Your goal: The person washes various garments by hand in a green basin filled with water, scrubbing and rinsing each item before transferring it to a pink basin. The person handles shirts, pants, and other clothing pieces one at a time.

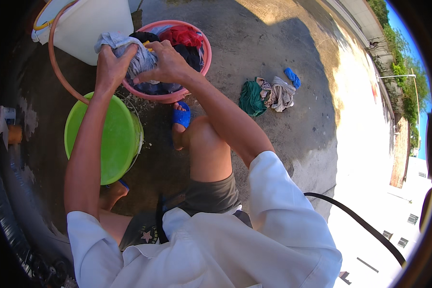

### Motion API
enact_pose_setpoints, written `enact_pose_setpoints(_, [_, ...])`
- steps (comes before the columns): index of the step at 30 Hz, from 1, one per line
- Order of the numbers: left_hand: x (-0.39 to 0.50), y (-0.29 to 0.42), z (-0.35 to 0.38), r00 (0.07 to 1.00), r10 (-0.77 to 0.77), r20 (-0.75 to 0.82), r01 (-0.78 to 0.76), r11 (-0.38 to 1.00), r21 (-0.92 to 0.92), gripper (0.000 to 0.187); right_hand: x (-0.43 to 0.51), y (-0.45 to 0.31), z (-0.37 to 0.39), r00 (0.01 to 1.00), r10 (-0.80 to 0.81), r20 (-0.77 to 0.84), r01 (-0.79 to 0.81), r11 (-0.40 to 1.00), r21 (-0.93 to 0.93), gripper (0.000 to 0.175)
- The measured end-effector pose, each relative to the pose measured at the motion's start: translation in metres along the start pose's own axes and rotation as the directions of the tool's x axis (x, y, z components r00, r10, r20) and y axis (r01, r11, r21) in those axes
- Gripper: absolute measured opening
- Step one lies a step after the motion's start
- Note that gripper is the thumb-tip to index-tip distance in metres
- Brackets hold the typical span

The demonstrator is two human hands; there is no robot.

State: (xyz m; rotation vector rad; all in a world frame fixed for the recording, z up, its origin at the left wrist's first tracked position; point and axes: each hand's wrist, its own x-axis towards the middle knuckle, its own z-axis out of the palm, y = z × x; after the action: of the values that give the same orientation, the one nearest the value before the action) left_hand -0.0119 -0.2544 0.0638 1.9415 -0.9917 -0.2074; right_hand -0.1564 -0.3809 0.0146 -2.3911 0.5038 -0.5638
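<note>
Bunched between both hands is a wet grey cloth [141, 64], held over the near left side of a pink plastic basin [207, 54]. My left hand [111, 63] grips the cloth's left end, with a fold rising past the fingers. On the cloth's right side, my right hand [167, 64] curls with thumb and fingers apart around the bunch. Inside the basin lie a red garment [181, 36] and dark garments [189, 55]. Something small and yellow shows by my right fingertips; what it is I cannot tell. The hands and cloth hide part of the basin's contents.
A lime-green plastic vessel [104, 144] with a wire handle stands below my left forearm. A reddish-brown hose [59, 73] arches from a large white container [93, 30] towards it. On the wet concrete at right lie a green cloth [252, 97], a pale cloth [281, 94] and a blue cloth [292, 77].
</note>
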Motion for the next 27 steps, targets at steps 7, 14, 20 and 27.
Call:
enact_pose_setpoints(7, [-0.003,0.016,0.049,0.819,-0.291,0.494,-0.210,0.649,0.731,0.063,-0.190,0.219,-0.069,0.722,0.649,-0.241,-0.672,0.740,-0.019,0.051])
enact_pose_setpoints(14, [-0.016,-0.028,0.071,0.908,0.045,0.417,-0.225,0.891,0.394,0.114,-0.307,0.389,-0.140,0.188,0.835,-0.517,-0.974,0.093,-0.205,0.088])
enact_pose_setpoints(20, [-0.010,-0.094,0.102,0.723,0.061,0.688,-0.389,0.860,0.332,0.135,-0.296,0.475,-0.176,0.150,0.842,-0.518,-0.975,0.039,-0.219,0.115])
enact_pose_setpoints(27, [-0.002,-0.133,0.114,0.627,-0.314,0.713,-0.171,0.837,0.519,0.123,-0.321,0.534,-0.161,0.109,0.886,-0.450,-0.975,0.007,-0.221,0.103])
